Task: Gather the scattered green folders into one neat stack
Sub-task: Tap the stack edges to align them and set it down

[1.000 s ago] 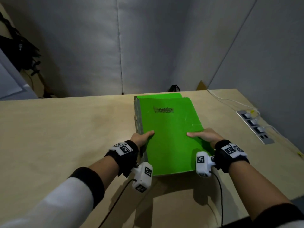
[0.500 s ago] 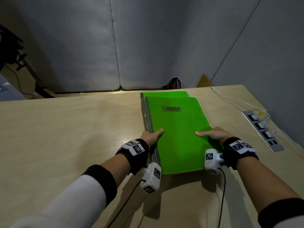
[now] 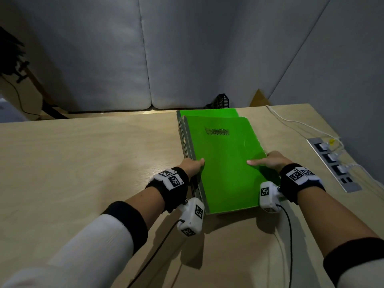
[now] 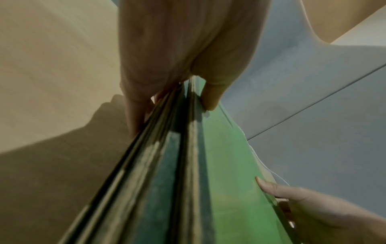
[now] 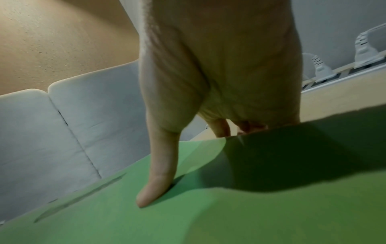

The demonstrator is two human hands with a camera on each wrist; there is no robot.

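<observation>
A stack of green folders [image 3: 224, 159] lies on the wooden table, its dark spines to the left. A lower folder [image 3: 207, 113] sticks out at the far end. My left hand [image 3: 192, 165] grips the stack's left spine edge, thumb on top and fingers underneath; the left wrist view shows this stack [image 4: 188, 165] pinched between thumb and fingers. My right hand [image 3: 268, 161] grips the right edge, thumb flat on the top cover [image 5: 188, 214] and fingers curled under the rim. The near end of the stack casts a shadow on the table.
A power strip [image 3: 334, 165] with white plugs and cables is set into the table at the right. A black basket [image 3: 220, 100] stands behind the table's far edge. Grey padded panels form the back wall. Bare wooden table [image 3: 83, 163] stretches to the left.
The stack and both hands keep the same grip. The view has shifted so the stack sits slightly further right and away; the near end seems a little higher.
</observation>
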